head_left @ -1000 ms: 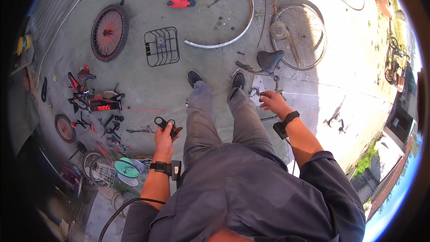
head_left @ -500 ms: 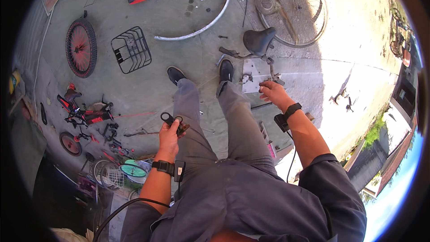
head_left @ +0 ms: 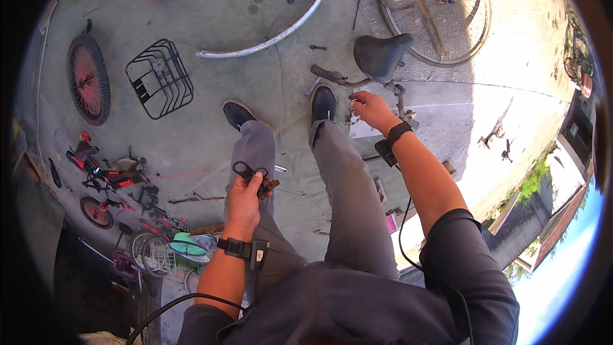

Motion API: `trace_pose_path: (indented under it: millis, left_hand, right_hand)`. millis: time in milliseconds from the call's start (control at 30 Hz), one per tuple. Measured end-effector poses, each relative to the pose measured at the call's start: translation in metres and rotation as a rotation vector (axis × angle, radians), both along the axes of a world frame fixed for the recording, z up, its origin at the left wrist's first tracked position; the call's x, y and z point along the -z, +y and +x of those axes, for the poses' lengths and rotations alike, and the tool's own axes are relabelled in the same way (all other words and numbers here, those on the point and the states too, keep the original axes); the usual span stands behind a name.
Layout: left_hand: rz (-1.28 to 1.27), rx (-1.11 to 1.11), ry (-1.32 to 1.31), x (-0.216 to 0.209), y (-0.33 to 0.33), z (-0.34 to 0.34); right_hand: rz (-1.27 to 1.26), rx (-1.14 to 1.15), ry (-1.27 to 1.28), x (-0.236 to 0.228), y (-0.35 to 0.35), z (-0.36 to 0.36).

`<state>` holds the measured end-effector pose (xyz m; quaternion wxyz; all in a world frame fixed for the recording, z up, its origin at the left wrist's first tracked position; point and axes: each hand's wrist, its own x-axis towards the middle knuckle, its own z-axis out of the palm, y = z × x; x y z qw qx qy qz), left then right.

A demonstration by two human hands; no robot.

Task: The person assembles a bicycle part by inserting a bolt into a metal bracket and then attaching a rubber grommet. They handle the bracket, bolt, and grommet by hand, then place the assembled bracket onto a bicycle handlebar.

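Note:
My left hand (head_left: 244, 203) is closed around a small dark part with black rings (head_left: 250, 171); a brownish piece juts out past the fingers. The part's exact kind is hidden by the grip. My right hand (head_left: 375, 112) has its fingers bent and drawn together, and whether something small is in them I cannot make out. It hangs above a pale flat board (head_left: 365, 129) with small metal bits at its edge. Just beyond that hand lies a black bicycle saddle (head_left: 381, 56) joined to a rusty bent metal piece (head_left: 341, 76).
Ahead lie a curved silvery strip (head_left: 268, 43), a bicycle wheel (head_left: 469, 45) and a brown chain guard (head_left: 415, 13). A black wire basket (head_left: 159, 78), a red-spoked wheel (head_left: 88, 80) and a red-and-black bicycle frame (head_left: 115, 176) are on the left. Bright sunlight covers the right.
My right hand has moved leftward, and its fingers have drawn closer together. The left hand keeps its hold on the ringed part. My view and feet have shifted slightly.

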<state>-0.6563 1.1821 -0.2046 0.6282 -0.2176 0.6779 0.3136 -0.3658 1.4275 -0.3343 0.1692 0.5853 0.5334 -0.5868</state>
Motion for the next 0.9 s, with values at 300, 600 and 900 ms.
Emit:
trace_pose_path:
  millis: [300,600,900]
  left_hand:
    - [-0.028,-0.074,-0.052,0.054,0.014,0.000]
    - [0.033,-0.197,-0.068,0.056,0.031,-0.016]
    - [0.086,-0.245,-0.086,0.056,0.033,-0.021]
  right_hand:
    - [0.336,-0.382,-0.121,0.124,0.021,-0.051]
    - [0.303,-0.656,-0.291,0.195,0.034,-0.095]
    - [0.262,-0.686,-0.351,0.206,0.033,-0.101]
